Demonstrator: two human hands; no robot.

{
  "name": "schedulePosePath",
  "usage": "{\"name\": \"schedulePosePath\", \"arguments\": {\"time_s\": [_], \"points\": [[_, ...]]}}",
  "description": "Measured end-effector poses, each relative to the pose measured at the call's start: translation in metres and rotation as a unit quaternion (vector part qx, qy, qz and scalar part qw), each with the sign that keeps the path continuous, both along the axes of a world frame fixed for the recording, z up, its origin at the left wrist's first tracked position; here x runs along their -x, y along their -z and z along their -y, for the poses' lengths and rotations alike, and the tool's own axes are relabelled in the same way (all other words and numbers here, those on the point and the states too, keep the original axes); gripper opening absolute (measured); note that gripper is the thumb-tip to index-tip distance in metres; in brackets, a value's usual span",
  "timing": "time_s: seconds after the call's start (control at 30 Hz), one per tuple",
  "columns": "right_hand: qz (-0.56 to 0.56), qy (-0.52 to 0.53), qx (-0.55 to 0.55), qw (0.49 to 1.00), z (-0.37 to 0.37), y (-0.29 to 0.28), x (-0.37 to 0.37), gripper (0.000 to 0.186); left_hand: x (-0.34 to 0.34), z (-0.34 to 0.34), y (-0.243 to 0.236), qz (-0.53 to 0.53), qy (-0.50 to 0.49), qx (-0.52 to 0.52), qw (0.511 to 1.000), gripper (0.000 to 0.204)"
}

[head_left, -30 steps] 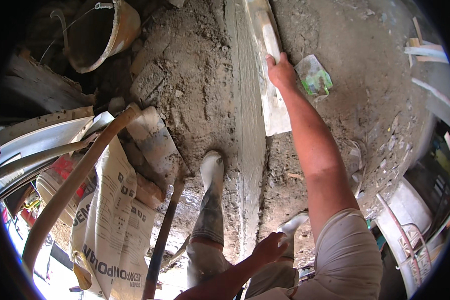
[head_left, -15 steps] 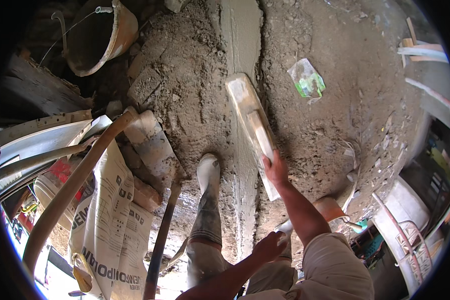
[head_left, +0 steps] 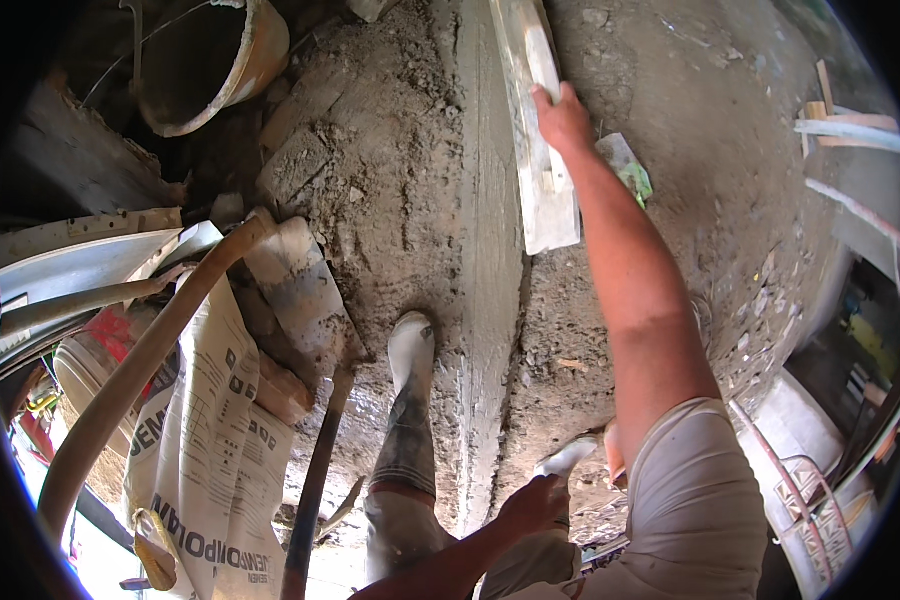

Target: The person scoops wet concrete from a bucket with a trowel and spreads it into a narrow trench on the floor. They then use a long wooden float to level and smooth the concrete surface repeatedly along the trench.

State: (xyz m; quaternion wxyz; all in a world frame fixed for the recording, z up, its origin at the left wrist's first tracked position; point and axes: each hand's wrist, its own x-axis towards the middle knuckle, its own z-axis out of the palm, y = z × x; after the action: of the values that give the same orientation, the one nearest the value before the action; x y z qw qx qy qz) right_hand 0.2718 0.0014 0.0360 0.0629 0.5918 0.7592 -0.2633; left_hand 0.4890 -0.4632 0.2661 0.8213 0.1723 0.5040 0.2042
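The right hand (head_left: 567, 118) grasps the handle of a long, pale float (head_left: 530, 150), with the arm stretched well forward. The float lies lengthwise along the right edge of a smooth grey mortar strip (head_left: 490, 300), its far end cut off by the upper edge of the view and its near end beside the strip's right edge. The left hand (head_left: 537, 505) is held low, near the person's right boot (head_left: 567, 455); its fingers appear curled, but the view is poor and I cannot tell whether it is clenched or holding anything. Just right of the right wrist, a white and green plastic packet (head_left: 630, 170) lies on the earth floor (head_left: 710, 230), partly covered by the forearm. The left boot (head_left: 412, 350) stands near the strip's left edge, on rough soil. Farther left, a shovel (head_left: 295, 270) shows a mud-stained flat blade and a dark shaft running down to the lower edge. Beside it are a printed paper sack (head_left: 210, 450) and a curved wooden handle (head_left: 160, 365). A tipped bucket (head_left: 260, 70), its rim coated with dried material, occupies the floor's upper left corner.
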Motion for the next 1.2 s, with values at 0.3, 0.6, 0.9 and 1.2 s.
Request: {"name": "schedulePosePath", "arguments": {"time_s": [0.3,0.6,0.9,1.2], "points": [[0.066,-0.057,0.029,0.996,0.063,0.014,-0.042,0.063,0.012,-0.009,-0.008,-0.021,-0.041,0.013,0.999,0.051],[0.069,-0.102,0.049,0.991,0.211,0.004,-0.192,0.057,0.010,-0.016,-0.008,0.000,-0.037,-0.009,0.999,0.054],[0.021,-0.178,0.077,0.981,0.306,-0.040,-0.281,0.055,0.015,-0.023,-0.008,0.028,0.045,-0.006,0.999,0.059],[-0.001,-0.048,-0.014,0.999,0.066,-0.016,-0.050,0.072,0.015,-0.019,-0.008,0.014,-0.025,-0.006,1.000,0.056]]}}
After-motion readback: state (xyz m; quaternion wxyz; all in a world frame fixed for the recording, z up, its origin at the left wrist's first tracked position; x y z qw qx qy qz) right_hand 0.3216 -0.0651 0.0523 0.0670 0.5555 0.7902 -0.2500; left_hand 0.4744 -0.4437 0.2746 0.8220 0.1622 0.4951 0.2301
